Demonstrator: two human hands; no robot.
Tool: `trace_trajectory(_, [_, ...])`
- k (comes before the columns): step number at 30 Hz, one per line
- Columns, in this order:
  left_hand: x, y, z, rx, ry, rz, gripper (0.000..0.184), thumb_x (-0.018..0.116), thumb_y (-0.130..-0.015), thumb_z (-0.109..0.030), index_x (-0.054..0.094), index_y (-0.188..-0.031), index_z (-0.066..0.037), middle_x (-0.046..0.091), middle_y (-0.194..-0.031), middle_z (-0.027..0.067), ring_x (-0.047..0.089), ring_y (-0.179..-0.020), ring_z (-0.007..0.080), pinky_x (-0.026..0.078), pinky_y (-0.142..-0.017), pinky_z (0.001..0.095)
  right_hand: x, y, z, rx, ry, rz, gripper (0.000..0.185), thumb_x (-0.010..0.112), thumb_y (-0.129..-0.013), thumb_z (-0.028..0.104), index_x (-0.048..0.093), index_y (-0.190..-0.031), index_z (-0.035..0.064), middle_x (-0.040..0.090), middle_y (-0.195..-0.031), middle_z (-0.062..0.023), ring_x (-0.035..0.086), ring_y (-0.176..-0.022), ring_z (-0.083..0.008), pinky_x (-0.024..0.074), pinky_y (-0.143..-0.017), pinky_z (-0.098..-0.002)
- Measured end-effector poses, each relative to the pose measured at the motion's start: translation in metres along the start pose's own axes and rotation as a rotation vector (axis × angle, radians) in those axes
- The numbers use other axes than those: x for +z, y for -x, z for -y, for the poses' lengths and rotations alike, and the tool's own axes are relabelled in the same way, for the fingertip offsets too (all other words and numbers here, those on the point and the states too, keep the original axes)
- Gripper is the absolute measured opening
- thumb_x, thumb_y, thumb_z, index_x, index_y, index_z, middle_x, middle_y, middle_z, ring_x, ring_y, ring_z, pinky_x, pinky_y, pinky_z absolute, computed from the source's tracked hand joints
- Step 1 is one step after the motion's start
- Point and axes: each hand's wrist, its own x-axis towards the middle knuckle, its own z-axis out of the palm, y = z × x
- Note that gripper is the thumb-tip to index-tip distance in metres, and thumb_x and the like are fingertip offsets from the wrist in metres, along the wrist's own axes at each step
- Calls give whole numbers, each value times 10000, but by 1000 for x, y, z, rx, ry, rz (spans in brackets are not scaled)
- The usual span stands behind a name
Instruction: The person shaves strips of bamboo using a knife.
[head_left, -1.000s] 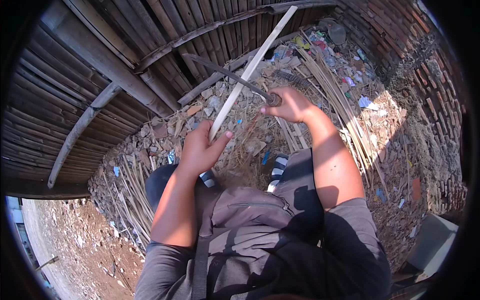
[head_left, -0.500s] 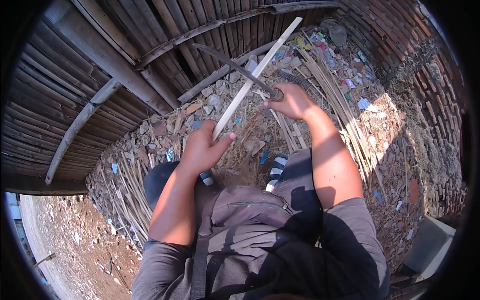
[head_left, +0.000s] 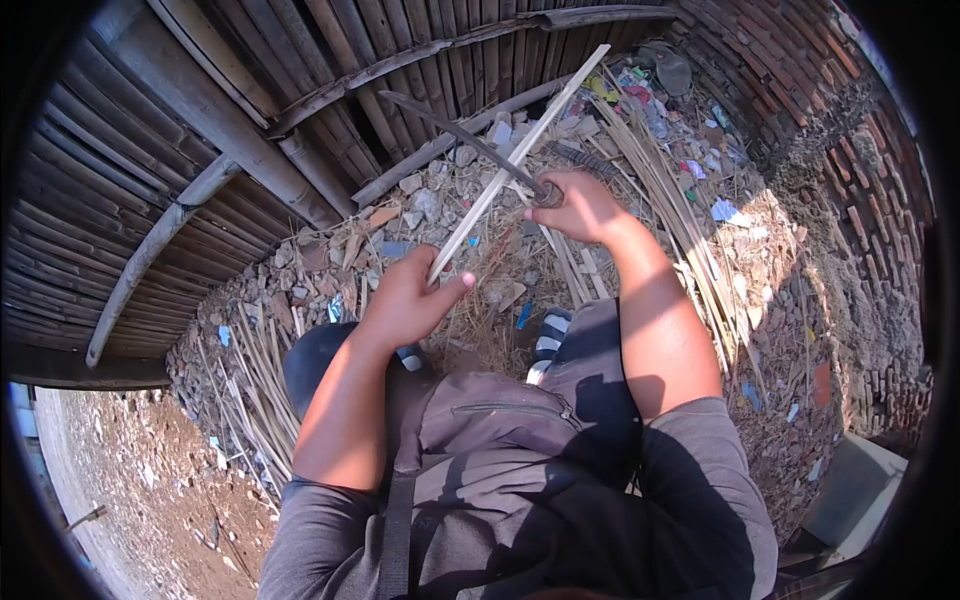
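My left hand (head_left: 410,300) grips the lower end of a pale wooden strip (head_left: 480,205), which slants up and to the right. In my right hand (head_left: 578,207) is the handle of a long, dark, curved blade (head_left: 450,127). The blade points up and to the left and crosses the strip, close to the right hand. Whether blade and strip touch, I cannot tell. Rubble and dry fibres lie on the ground below both hands.
Split strips (head_left: 690,235) lie on the right, and more strips (head_left: 262,385) on the left. A bamboo wall (head_left: 150,190) rises at the upper left, a brick wall (head_left: 870,220) at the right. A grey box-like object (head_left: 855,495) stands at the lower right.
The far end of the strip has dropped lower and moved slightly right. The blade has shifted slightly down and right across it. Both hands keep their hold.
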Motion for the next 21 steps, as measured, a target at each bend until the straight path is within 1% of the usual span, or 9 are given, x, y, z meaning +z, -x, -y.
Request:
trace_trajectory(3, [4, -1, 1, 27, 47, -10, 440, 786, -940, -412, 644, -1025, -4, 614, -753, 37, 569, -704, 128, 465, -633, 334, 8, 5, 19, -60, 73, 201, 539, 831, -818, 399, 716, -1240, 86, 742, -1034, -228, 728, -1036, -374, 555, -924, -448])
trace_trajectory(4, [6, -1, 3, 51, 50, -14, 434, 785, -941, -408, 642, -1024, -7, 609, -750, 35, 562, -701, 122, 462, -629, 330, 3, 11, 39, -62, 89, 236, 448, 853, -804, 375, 716, -1040, 20, 706, -931, -249, 698, -935, -421, 539, -832, -463])
trace_trajectory(7, [5, 3, 3, 65, 47, -19, 418, 785, -944, -400, 633, -1019, -18, 588, -742, 20, 538, -689, 105, 446, -617, 315, 4, 7, 25, -120, -10, 294, 452, 852, -811, 384, 727, -1066, 33, 711, -933, -244, 705, -928, -405, 539, -841, -453])
trace_trajectory(8, [2, 5, -1, 40, 44, -19, 416, 786, -944, -400, 629, -1019, -23, 578, -739, 9, 526, -682, 100, 438, -611, 308, -1, 7, 20, -84, -98, 219, 485, 853, -814, 390, 733, -1103, 20, 730, -960, -235, 722, -939, -358, 541, -864, -430])
trace_trajectory(12, [1, 1, 7, 5, 149, -39, 419, 795, -940, -409, 612, -1023, -41, 534, -725, -37, 480, -654, 87, 400, -586, 293, -13, 0, -11, 25, -172, -31, 608, 854, -812, 409, 697, -1192, -38, 743, -1075, -242, 720, -1020, -300, 535, -916, -401])
trace_trajectory(15, [7, 1, 6, 3, 172, -11, 421, 802, -937, -411, 605, -1019, -49, 510, -718, -60, 460, -647, 82, 378, -575, 284, -2, 3, -5, 35, -122, -19, 636, 855, -809, 402, 682, -1231, -41, 730, -1107, -264, 714, -1046, -339, 533, -931, -411])
trace_trajectory(16, [9, -1, 7, 3, 188, -6, 418, 803, -936, -408, 605, -1019, -49, 508, -717, -59, 459, -647, 80, 376, -573, 282, 6, 4, 0, -73, -12, -92, 552, 845, -798, 382, 723, -1208, 34, 753, -1040, -228, 726, -1014, -370, 553, -928, -426])
trace_trajectory(19, [12, -2, 10, 25, 186, 2, 407, 805, -936, -397, 606, -1018, -51, 502, -711, -57, 453, -641, 73, 369, -562, 275, 3, 7, 31, -48, 56, 257, 488, 845, -792, 375, 735, -1171, 89, 745, -964, -207, 725, -951, -378, 560, -874, -449])
trace_trajectory(21, [9, 0, 9, 81, 120, -7, 398, 806, -937, -386, 606, -1018, -52, 497, -705, -58, 446, -631, 66, 361, -551, 270, 8, 9, 34, -145, 92, 216, 409, 849, -791, 352, 735, -1092, 100, 718, -882, -196, 710, -874, -377, 546, -800, -459])
